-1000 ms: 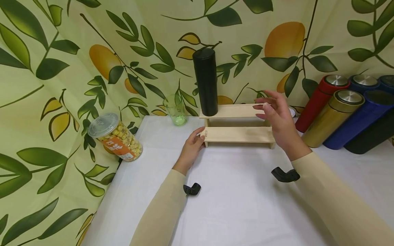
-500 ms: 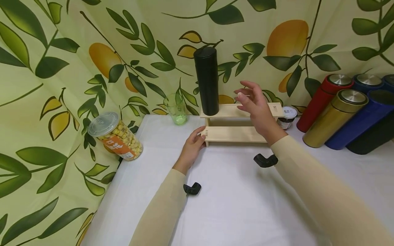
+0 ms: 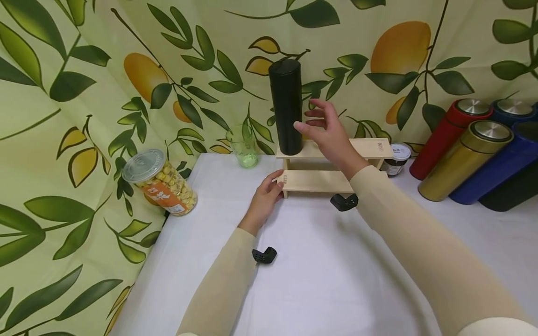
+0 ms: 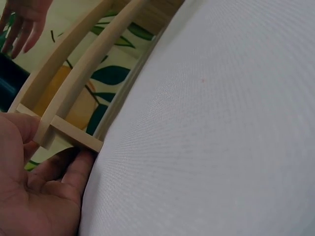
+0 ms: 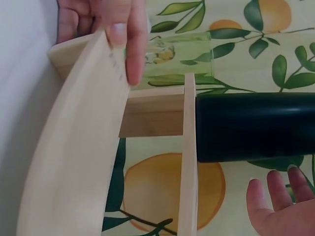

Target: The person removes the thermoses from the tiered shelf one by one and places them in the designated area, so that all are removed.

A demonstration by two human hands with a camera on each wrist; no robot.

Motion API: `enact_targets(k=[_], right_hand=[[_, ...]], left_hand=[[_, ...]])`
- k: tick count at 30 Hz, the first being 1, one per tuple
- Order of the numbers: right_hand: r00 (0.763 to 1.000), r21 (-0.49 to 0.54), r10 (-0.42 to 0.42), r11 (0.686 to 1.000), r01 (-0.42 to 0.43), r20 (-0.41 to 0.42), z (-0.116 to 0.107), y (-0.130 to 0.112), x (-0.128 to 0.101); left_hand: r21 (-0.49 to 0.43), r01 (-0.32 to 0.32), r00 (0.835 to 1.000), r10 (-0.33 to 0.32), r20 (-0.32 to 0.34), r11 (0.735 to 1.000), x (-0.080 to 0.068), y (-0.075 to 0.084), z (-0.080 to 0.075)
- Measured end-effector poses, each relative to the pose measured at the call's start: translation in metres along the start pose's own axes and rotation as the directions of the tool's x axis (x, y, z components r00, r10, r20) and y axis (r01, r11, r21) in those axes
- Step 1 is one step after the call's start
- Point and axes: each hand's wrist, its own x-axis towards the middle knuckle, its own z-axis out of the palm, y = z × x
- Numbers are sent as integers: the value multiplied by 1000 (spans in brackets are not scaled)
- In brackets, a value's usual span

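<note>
A two-step wooden shelf [image 3: 319, 179] stands against the back curtain. My left hand [image 3: 262, 200] grips the left end of its lower step; in the left wrist view the thumb and curled fingers [image 4: 74, 172] are round that end. A black thermos [image 3: 287, 112] stands upright at the left of the upper step. Just right of the thermos, above the shelf, is my right hand [image 3: 329, 133], with its thumb and fingers spread and nothing held. The right wrist view shows the fingers apart from the dark thermos [image 5: 256, 128].
A green glass [image 3: 245, 149] stands left of the shelf, and a jar of yellow snacks [image 3: 164, 189] farther left. At the right are a small dark jar [image 3: 396, 161], a red thermos [image 3: 447, 140], a gold thermos [image 3: 464, 161] and blue and black ones.
My right hand has moved left across the shelf, from its right end to beside the black thermos. My left hand keeps its grip on the lower step.
</note>
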Motion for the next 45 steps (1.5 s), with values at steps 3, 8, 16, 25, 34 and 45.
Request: enact_targets(k=[3, 8, 16, 25, 34, 45], right_hand=[[1000, -11, 5, 1000, -5, -4, 5, -3, 7], [1000, -8, 5, 1000, -5, -23, 11, -2, 17], [999, -3, -15, 1000, 15, -44, 20, 0, 24], [998, -21, 4, 1000, -5, -55, 28, 3, 27], [996, -72, 4, 997, -10, -84, 33, 1, 29], [993, -78, -37, 997, 28, -114, 28, 2, 16]], left_hand=[[-7, -2, 1000, 2, 7, 1000, 1, 0, 0], [-10, -10, 1000, 11, 15, 1000, 3, -1, 0], [-2, -18, 1000, 18, 14, 1000, 2, 0, -1], [-5, -22, 1000, 22, 13, 1000, 2, -2, -1], [-17, -27, 1000, 27, 15, 999, 2, -1, -2], [-18, -15, 1000, 16, 8, 1000, 1, -1, -1]])
